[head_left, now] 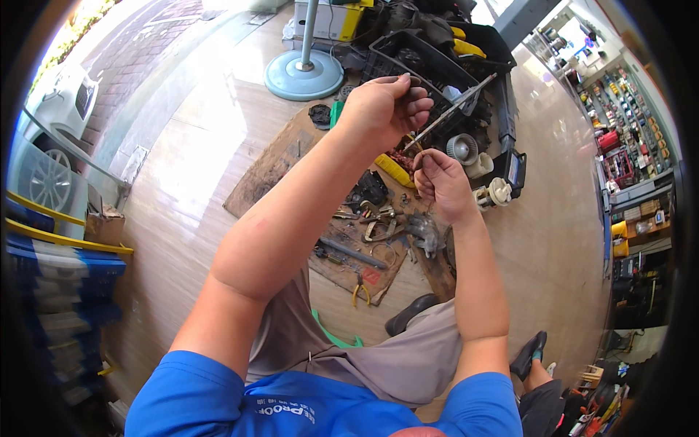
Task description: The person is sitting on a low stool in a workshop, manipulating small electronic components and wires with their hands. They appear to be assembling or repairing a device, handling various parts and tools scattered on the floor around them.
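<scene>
My left hand [384, 111] is raised with its fingers curled in; a small dark patch shows by its thumb, and what it grips, if anything, is hidden. Lower and to the right, my right hand [444, 182] is closed, thumb against fingers, with a small dark thing at its fingertips too small to name. A long thin rod [453, 111] slants up past the hands over a black crate [393, 54]; whether either hand touches it I cannot tell. Beyond the right hand lie a white blower wheel [462, 148] and a cream round fitting [495, 193].
Dirty cardboard [273, 171] on the floor carries metal parts, a grey rod [353, 253] and yellow-handled pliers [362, 291]. A round blue stand base [303, 73] is at the back. Another person's foot [529, 357] is at lower right. Stacked blue boxes [65, 291] line the left.
</scene>
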The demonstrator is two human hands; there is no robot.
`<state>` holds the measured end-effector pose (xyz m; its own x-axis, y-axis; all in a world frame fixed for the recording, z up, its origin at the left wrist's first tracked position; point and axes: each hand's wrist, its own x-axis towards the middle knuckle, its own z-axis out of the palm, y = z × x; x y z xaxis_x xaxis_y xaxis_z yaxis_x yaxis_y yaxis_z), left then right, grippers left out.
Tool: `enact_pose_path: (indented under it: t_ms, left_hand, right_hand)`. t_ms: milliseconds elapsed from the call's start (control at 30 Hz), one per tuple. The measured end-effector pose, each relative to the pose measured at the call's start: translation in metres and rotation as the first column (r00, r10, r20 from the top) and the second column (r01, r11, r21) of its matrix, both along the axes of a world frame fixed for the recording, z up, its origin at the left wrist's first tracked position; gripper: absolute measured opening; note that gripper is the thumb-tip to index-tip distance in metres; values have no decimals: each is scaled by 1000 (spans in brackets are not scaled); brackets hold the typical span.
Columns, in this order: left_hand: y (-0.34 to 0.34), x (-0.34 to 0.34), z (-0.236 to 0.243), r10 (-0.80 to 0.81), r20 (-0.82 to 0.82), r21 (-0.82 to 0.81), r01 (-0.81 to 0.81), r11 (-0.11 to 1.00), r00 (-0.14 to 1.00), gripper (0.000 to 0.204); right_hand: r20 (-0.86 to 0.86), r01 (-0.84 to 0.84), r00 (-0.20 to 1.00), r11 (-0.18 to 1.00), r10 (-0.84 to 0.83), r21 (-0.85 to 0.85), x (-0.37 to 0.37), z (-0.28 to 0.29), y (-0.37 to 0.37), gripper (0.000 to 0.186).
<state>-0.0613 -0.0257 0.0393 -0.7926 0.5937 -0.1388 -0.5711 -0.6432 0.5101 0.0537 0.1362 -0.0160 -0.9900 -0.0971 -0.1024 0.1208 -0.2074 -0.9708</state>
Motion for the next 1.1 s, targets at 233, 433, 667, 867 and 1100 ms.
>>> enact_pose_path:
  t_ms: [233,433,667,867,1100]
  left_hand:
    - [-12,1,0,-474,-304,-102,467,879,826,16]
    - [-5,35,12,-684,-457,-648,314,694,569,24]
    - [14,50,6,-690,-470,-779,109,618,550,27]
    - [27,48,-11,-662,-584,-785,-117,609,470,25]
    - [37,50,-32,-433,-710,-626,-218,748,555,25]
  right_hand:
    - [70,-23,998,983,11,181,15,10,31,29]
    - [81,38,994,939,-70,342,29,43,39,27]
    - [29,182,978,920,-205,348,42,74,24,28]
    - [-115,308,949,798,-292,519,36,57,36,23]
    - [-300,464,886,653,-355,599,41,70,11,22]
